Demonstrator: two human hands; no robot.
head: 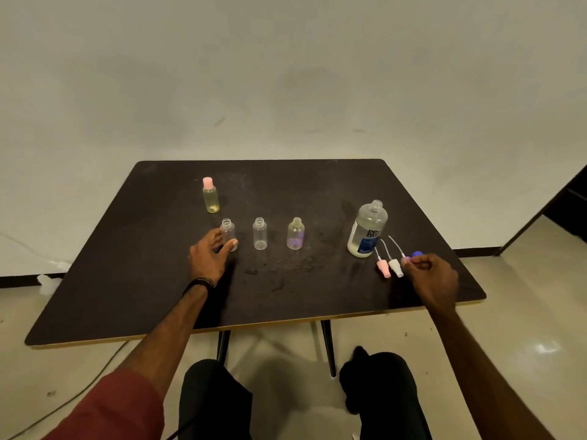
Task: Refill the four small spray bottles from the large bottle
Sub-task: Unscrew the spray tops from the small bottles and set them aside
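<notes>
leftmost bottle [228,234] between left fingers [233,243]

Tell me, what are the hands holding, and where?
Left hand grips the leftmost open bottle low around its body. Right hand pinches a spray top at its cap end.

Table: we see a dark tabletop [158,281] on black legs [328,350].
Floor: pale tiles [508,328], a cable [79,395].
Wall: plain white [286,74].

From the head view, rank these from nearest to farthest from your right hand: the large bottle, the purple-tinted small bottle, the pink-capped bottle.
From the right hand:
1. Large bottle, just beyond it, on its left.
2. Purple-tinted small bottle, mid-table.
3. Pink-capped bottle, far left, back of the table.
</notes>
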